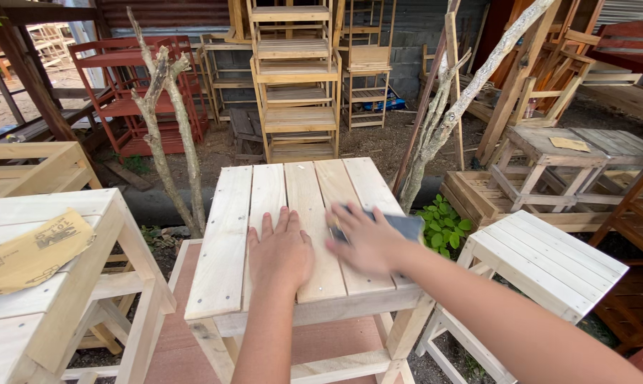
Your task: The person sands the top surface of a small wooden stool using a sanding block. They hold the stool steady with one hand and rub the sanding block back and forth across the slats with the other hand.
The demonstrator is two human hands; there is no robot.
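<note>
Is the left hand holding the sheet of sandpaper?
No, the left hand lies flat and empty on the slatted stool top, while the sandpaper sheet rests on another stool to the left.

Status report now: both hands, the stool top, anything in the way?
Left hand flat on stool top. Right hand blurred, pressing grey sanding sheet on the slats. Nothing blocking the top.

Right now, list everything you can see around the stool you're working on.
Slatted stool: one, pale bare wood, centre, under both hands.
Sandpaper sheet: one, tan, on the pale stool at left.
Sanding sheet: one, grey-blue, under the right hand, blurred.
White stool: one, right foreground.
Weathered stools: two, grey wood, right background.
Shelf units: several, pale wood, stacked behind.
Red rack: one, back left.
Bare branches: several, grey, upright.
Green plant: one, by the stool.
Left hand: flat on the slats.
Right hand: pressing the sanding sheet.
</note>
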